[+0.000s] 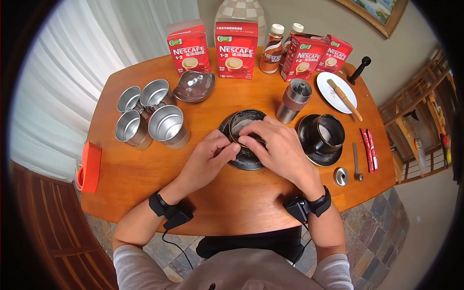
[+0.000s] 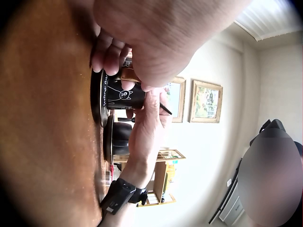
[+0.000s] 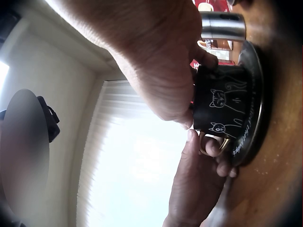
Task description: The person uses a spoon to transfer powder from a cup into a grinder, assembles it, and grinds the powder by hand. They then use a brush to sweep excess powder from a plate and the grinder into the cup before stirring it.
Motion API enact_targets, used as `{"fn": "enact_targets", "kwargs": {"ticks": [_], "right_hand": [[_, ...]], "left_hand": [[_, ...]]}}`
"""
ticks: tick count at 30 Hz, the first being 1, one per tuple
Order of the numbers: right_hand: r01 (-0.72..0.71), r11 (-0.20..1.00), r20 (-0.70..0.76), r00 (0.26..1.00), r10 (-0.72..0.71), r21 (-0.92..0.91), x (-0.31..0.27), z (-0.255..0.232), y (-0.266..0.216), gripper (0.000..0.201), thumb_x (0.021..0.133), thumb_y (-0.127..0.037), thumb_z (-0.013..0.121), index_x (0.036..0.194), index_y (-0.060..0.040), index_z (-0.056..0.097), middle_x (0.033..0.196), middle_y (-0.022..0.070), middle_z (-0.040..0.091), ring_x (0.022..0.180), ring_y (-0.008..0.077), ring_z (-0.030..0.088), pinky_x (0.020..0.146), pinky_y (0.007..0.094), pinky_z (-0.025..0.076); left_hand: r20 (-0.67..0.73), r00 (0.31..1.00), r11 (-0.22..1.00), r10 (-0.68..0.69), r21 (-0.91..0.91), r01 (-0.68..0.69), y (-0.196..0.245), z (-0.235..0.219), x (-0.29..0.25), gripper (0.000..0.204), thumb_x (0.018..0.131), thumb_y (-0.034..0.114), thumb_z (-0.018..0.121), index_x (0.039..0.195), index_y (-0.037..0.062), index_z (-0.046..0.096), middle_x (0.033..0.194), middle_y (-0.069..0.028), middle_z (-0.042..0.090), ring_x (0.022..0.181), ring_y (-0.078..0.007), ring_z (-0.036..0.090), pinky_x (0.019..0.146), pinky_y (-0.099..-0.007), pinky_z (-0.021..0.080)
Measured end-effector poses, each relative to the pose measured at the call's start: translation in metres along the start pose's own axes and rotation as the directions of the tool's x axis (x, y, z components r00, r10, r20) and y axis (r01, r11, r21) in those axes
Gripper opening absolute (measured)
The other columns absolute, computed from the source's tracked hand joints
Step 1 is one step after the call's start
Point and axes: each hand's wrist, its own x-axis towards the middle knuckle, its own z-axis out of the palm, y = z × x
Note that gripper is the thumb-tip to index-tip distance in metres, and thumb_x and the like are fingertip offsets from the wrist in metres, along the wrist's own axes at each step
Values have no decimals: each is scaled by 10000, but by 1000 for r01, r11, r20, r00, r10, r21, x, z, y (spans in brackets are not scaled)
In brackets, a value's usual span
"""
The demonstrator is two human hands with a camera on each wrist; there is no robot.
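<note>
A black cup (image 3: 220, 101) with white cat drawings stands upright on a black saucer (image 1: 249, 162); pale powder shows inside. My left hand (image 1: 205, 162) grips its handle (image 3: 222, 145), fingers curled through and under it, thumb near the rim. Over the rim, my right hand (image 1: 282, 150) holds the cup with bent fingers, covering part of the opening. A thin dark piece (image 2: 165, 109) sticks out beside the right hand in the left wrist view; what it is, I cannot tell.
Several metal cups (image 1: 169, 126) and a grey bowl (image 1: 195, 87) stand left. Behind are red boxes (image 1: 236, 50). A grinder (image 1: 293, 100), another black cup (image 1: 330, 131), a plate with brush (image 1: 328, 96), red sachets (image 1: 369, 150) and a metal disc (image 1: 341, 176) lie right.
</note>
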Motion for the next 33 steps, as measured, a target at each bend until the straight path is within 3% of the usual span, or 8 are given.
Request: {"fn": "enact_targets", "kwargs": {"ticks": [11,14,17,23,26,29,33], "right_hand": [[-109,994,-133,985,108,-1,3,-7,-4,122,968,-157,728,997,-39,719,826,129,683,812,326,646,709,457,515],[-98,995,-94,991,97,-4,3,-10,-3,120,971,-154,724,997,-38,718,823,129,682,814,323,639,724,454,511],[-87,995,-151,984,93,46,4,-8,-3,114,973,-155,723,995,-43,715,824,129,670,809,319,624,736,449,503],[-28,999,-143,989,25,-25,3,-9,1,102,983,-155,713,999,-55,706,823,116,633,810,314,588,775,434,459],[-26,1000,-83,996,26,3,3,-13,2,101,988,-162,708,999,-61,706,823,114,631,822,309,584,796,421,432],[-22,999,-128,992,17,-41,4,-10,0,102,998,-166,697,993,-64,706,827,113,632,827,302,580,796,416,420],[-7,999,-117,993,2,-44,3,-11,3,102,1006,-167,687,995,-67,704,842,106,641,835,295,579,796,419,417]], "left_hand": [[-5,1000,999,-17,-29,17,3,1,0,296,1083,232,644,886,12,661,997,-12,518,804,-87,540,718,-248,451],[0,1000,1000,-18,-25,18,3,0,0,299,1083,235,645,884,12,660,997,-12,517,810,-87,540,720,-246,450],[-2,1000,1000,-13,-25,13,2,1,0,303,1083,239,645,883,12,659,997,-13,517,816,-87,540,721,-245,451],[1,1000,1000,-16,-23,16,3,0,0,300,1083,236,647,882,12,656,1001,-12,516,821,-87,540,724,-244,450],[-43,999,997,5,-83,-8,2,4,0,320,1054,237,704,874,-20,636,897,-13,457,769,-109,418,671,-287,368],[-2,1000,999,-25,-25,25,1,1,0,294,1082,227,649,881,14,653,1001,-12,516,820,-88,543,724,-245,454],[0,1000,1000,-24,-19,24,1,0,0,289,1083,226,648,887,13,653,1003,-12,517,824,-88,545,728,-247,459]]}}
